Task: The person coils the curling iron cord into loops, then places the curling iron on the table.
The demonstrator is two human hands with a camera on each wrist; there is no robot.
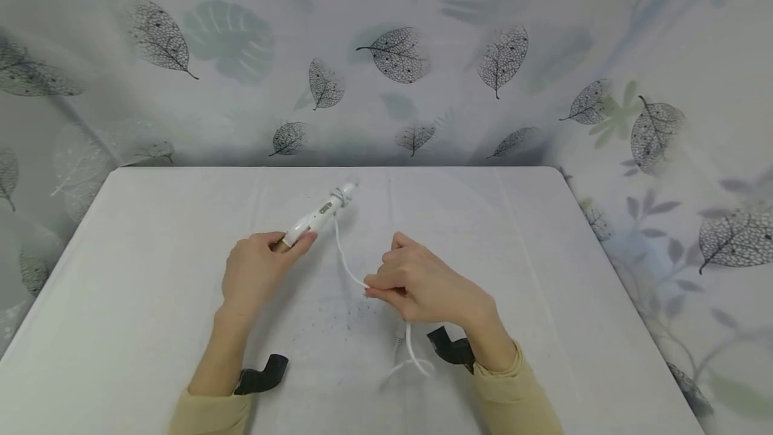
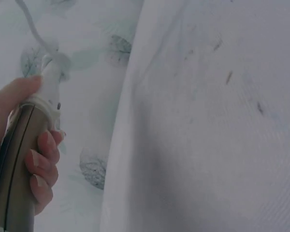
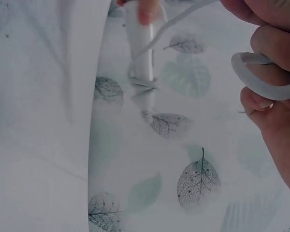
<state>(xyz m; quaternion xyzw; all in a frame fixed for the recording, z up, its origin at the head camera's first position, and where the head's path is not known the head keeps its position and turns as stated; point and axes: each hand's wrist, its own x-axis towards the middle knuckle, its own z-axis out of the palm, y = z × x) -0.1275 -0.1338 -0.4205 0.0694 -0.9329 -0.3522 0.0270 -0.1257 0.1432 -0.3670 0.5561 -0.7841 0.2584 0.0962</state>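
Observation:
A hair styling iron with a white handle [image 1: 320,212] and a bronze barrel [image 2: 19,169] points away to the upper right. My left hand [image 1: 253,270] grips it near the join of barrel and handle, thumb on one side and fingers curled round the other. White cord [image 1: 341,254] is wound around the handle's far end, then runs down to my right hand [image 1: 423,284]. That hand pinches the cord between thumb and fingers. In the right wrist view, a cord loop [image 3: 262,88] passes around its fingers. Below the hand, the loose cord dangles, its end blurred.
Both hands are above a white-covered table [image 1: 151,233]. Small dark marks [image 1: 348,317] speckle its cover near the middle. Leaf-patterned cloth [image 1: 398,52] hangs behind and at both sides. Black curved pieces stick out at the left wrist [image 1: 266,374] and right wrist [image 1: 449,346].

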